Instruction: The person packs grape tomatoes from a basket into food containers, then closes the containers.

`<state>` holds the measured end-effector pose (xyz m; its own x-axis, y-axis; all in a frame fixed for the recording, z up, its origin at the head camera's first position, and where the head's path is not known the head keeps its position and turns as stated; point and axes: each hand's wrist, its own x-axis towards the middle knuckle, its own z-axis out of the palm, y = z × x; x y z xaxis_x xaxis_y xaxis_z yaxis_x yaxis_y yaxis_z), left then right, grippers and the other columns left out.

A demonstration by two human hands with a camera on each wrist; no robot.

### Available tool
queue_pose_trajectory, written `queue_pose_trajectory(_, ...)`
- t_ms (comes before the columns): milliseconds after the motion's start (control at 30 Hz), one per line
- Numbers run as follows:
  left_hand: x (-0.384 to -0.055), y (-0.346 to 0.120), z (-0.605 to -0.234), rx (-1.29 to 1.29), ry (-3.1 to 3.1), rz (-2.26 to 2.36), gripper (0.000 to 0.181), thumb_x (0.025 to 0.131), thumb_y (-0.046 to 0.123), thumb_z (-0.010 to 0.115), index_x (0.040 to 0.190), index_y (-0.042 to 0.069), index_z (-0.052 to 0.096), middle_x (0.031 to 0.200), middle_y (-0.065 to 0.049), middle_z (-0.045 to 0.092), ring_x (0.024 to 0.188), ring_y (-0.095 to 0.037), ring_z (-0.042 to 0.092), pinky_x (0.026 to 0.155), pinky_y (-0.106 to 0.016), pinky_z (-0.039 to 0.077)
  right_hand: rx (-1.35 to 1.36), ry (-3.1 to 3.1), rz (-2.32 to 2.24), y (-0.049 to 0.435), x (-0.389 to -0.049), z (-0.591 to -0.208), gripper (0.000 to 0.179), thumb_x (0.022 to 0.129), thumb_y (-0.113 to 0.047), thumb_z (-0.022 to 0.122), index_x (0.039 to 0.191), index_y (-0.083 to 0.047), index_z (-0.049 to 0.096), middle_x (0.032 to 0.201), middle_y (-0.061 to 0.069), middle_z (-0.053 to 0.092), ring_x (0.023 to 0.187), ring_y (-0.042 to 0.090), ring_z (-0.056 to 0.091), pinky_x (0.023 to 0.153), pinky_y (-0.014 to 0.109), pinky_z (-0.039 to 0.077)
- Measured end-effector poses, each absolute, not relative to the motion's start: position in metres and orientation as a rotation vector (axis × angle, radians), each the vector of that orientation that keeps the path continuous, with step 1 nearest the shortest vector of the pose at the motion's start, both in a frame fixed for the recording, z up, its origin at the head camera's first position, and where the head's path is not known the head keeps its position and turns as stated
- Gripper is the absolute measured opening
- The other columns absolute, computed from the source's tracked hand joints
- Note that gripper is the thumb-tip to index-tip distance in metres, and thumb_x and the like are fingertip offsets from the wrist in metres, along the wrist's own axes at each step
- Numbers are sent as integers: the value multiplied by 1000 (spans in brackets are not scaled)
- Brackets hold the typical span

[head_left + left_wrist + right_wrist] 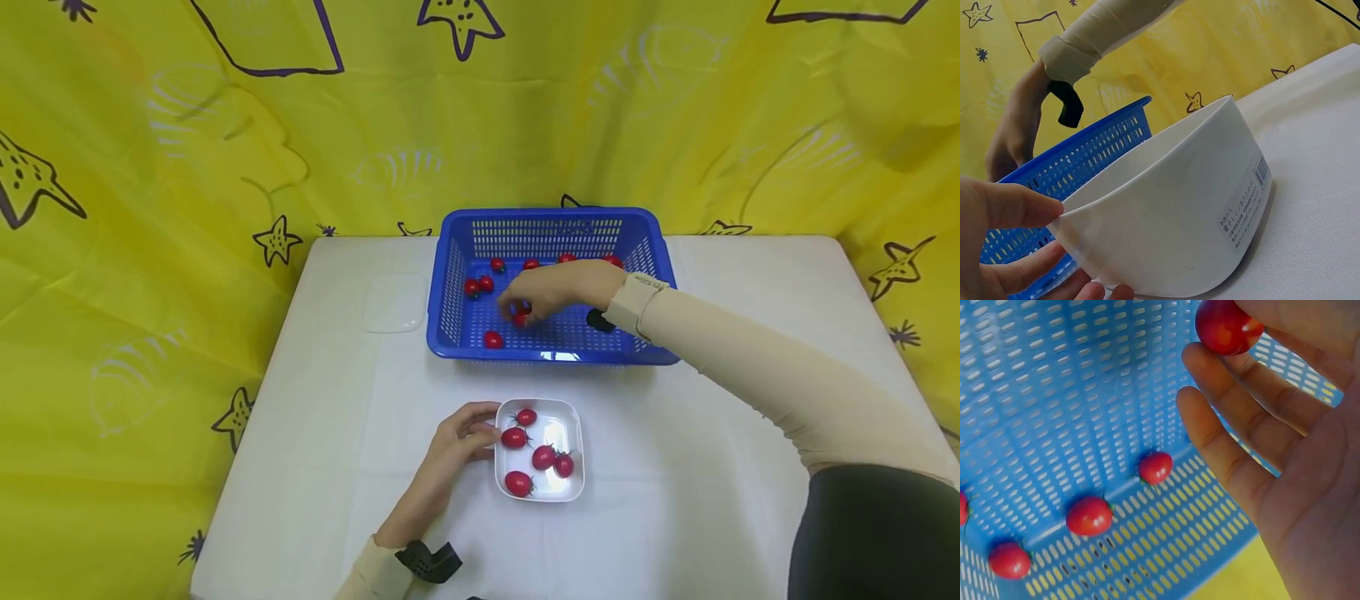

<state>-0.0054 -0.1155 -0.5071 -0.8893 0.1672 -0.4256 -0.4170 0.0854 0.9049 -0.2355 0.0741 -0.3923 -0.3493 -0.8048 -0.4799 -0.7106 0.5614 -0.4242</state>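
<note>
My left hand point(456, 442) grips the white box point(553, 427), five cherry tomatoes point(517, 483) in; at twelve o'clock, my right hand point(553, 286) pinches another tomato point(1225, 326), blue basket point(551, 214) holding more.

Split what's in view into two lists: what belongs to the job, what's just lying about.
In the job:
blue basket, with tomatoes in it
white box, with more tomatoes
right hand, pinching a tomato
left hand, gripping the box

Lying about, it seems:
clear lid, untouched on the table
yellow curtain, only a backdrop
</note>
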Motion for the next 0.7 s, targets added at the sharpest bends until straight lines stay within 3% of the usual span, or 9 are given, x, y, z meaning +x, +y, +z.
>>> queue_pose_trajectory(300,-6,-114,-508,-233,1949,1860,46,97,20,66,142,8,60,137,-15,64,110,-17,63,98,-35,61,-1198,2199,-196,92,-213,-368,30,99,-11,69,128,-14,69,121,6,70,110,24,63,100,40,61)
queue_pose_trajectory(700,-7,-114,-508,-231,1932,1874,45,96,17,66,140,7,62,136,-15,65,108,-17,63,96,-34,62,-1264,2223,-384,107,-170,-344,28,99,-18,72,126,-21,70,119,-3,68,110,17,62,100,38,60)
